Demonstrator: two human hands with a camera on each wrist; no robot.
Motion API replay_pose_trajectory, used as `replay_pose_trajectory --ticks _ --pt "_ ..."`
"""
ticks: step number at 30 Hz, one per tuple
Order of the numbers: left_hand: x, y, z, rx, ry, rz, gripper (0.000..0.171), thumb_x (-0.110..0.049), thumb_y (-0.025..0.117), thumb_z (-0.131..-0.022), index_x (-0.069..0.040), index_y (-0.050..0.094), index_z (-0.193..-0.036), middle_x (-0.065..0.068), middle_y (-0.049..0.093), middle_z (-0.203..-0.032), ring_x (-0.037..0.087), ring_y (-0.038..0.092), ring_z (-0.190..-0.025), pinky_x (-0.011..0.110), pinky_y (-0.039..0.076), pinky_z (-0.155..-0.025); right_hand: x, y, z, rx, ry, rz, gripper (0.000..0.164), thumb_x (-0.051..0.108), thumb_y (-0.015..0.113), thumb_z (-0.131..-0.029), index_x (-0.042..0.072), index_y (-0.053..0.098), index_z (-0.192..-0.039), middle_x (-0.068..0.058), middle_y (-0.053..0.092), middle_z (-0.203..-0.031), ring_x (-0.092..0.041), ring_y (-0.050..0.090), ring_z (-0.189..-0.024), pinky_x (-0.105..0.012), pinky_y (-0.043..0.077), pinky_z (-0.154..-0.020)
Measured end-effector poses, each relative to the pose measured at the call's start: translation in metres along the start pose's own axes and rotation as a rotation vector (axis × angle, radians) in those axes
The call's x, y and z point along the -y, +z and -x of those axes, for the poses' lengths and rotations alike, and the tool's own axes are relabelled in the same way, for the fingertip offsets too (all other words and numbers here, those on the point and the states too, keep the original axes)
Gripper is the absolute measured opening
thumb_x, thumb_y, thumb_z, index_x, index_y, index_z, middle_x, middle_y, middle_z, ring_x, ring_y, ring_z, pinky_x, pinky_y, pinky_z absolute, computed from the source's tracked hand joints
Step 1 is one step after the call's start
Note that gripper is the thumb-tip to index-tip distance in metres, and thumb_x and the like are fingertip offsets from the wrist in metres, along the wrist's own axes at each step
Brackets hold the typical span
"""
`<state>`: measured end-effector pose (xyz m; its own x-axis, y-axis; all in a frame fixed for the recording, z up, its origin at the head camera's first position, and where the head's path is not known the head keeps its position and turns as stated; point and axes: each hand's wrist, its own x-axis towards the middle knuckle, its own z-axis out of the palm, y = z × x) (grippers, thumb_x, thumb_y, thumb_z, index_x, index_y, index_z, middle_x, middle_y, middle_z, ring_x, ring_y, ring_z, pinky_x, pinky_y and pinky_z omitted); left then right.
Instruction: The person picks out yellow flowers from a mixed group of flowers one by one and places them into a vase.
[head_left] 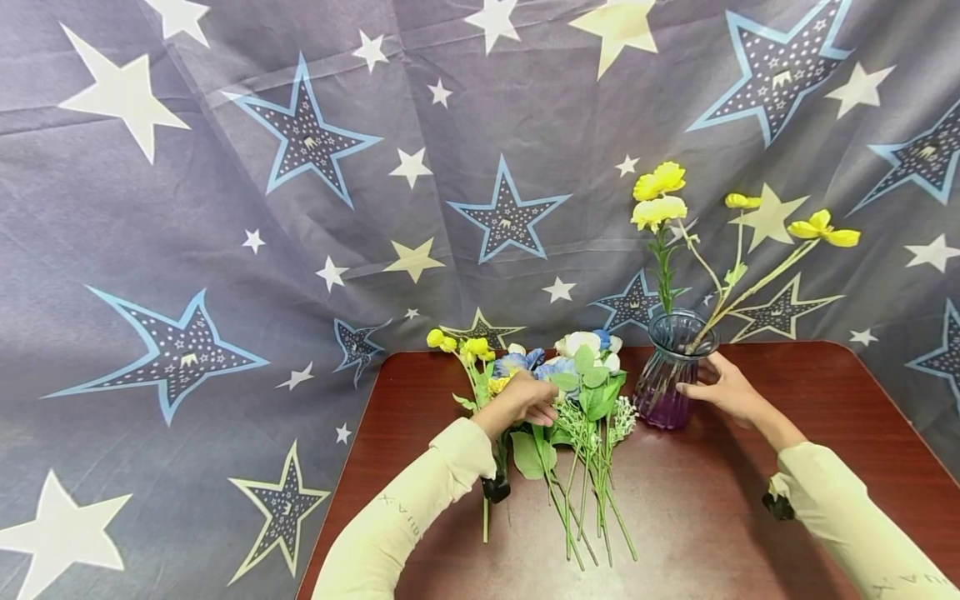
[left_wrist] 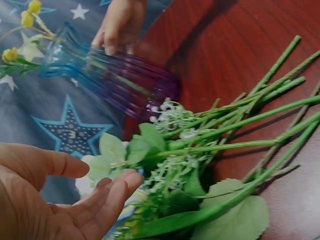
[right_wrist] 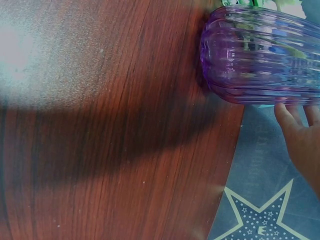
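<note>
My left hand (head_left: 525, 398) is over the heads of a pile of artificial flowers, thumb spread from loosely bent fingers and nothing held. In the left wrist view, green leaves (left_wrist: 112, 152) show just past its fingertips. Blue blooms (head_left: 517, 362), white blooms (head_left: 579, 343) and small yellow flowers (head_left: 474, 348) make up the pile, stems pointing toward me. A ribbed glass vase (head_left: 663, 400), blue above and purple below, stands upright to the right, holding several yellow-flowered stems (head_left: 660, 212). My right hand (head_left: 731, 392) holds its right side, thumb in front and fingers partly hidden behind.
Everything lies on a reddish-brown wooden table (head_left: 697, 517). A grey cloth with stars (head_left: 502, 217) hangs right behind the table's far edge. Loose green stems (head_left: 600, 500) spread across the table's middle, and the pile's right side lies close to the vase.
</note>
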<state>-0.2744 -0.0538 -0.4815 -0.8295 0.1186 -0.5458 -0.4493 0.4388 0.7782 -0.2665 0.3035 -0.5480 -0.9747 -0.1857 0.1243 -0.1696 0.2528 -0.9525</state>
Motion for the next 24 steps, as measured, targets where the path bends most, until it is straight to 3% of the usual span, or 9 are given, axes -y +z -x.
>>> replay_pose_trajectory --ticks 3,7,15,19,24 --pt "0.004 0.001 0.000 0.036 -0.027 -0.012 0.039 -0.015 0.060 -0.096 0.014 0.066 -0.121 0.028 0.075 -0.101 0.014 0.063 -0.047 0.031 0.064 -0.065 0.000 0.000 -0.001 -0.002 -0.006 -0.004 0.074 0.000 0.075 -0.088 -0.007 0.032 -0.149 0.033 0.055 -0.113 0.011 0.058 -0.102 -0.014 0.053 -0.084" --pt "0.009 0.006 0.001 0.038 -0.055 -0.012 0.040 -0.016 0.060 -0.096 0.013 0.064 -0.124 0.027 0.075 -0.103 0.015 0.064 -0.050 0.039 0.062 -0.085 -0.001 -0.001 -0.001 -0.007 -0.010 -0.011 0.073 0.000 0.075 -0.088 -0.008 0.033 -0.148 0.033 0.056 -0.112 0.011 0.059 -0.102 -0.015 0.054 -0.083" --pt "0.015 0.023 -0.007 0.016 -0.171 0.036 0.028 -0.010 0.059 -0.094 0.013 0.070 -0.105 0.030 0.075 -0.099 0.034 0.078 -0.083 0.034 0.064 -0.075 -0.001 -0.001 -0.001 -0.004 -0.007 -0.011 0.073 0.000 0.075 -0.088 -0.008 0.033 -0.148 0.031 0.055 -0.113 0.011 0.058 -0.102 -0.015 0.054 -0.084" --pt "0.028 0.028 -0.034 0.042 -0.227 0.046 0.031 -0.014 0.061 -0.095 0.016 0.069 -0.097 0.033 0.074 -0.091 0.040 0.077 -0.084 0.040 0.065 -0.074 -0.003 -0.001 -0.001 0.002 0.004 -0.007 0.075 0.000 0.075 -0.089 -0.006 0.032 -0.150 0.030 0.055 -0.113 0.011 0.058 -0.103 -0.015 0.053 -0.085" --pt "0.048 0.037 -0.069 0.002 -0.244 0.064 0.036 -0.017 0.063 -0.097 0.018 0.069 -0.105 0.035 0.073 -0.093 0.044 0.076 -0.086 0.044 0.064 -0.076 -0.003 -0.001 -0.001 0.002 0.019 0.013 0.075 0.002 0.075 -0.089 -0.006 0.032 -0.150 0.027 0.054 -0.114 0.011 0.057 -0.103 -0.016 0.053 -0.085"
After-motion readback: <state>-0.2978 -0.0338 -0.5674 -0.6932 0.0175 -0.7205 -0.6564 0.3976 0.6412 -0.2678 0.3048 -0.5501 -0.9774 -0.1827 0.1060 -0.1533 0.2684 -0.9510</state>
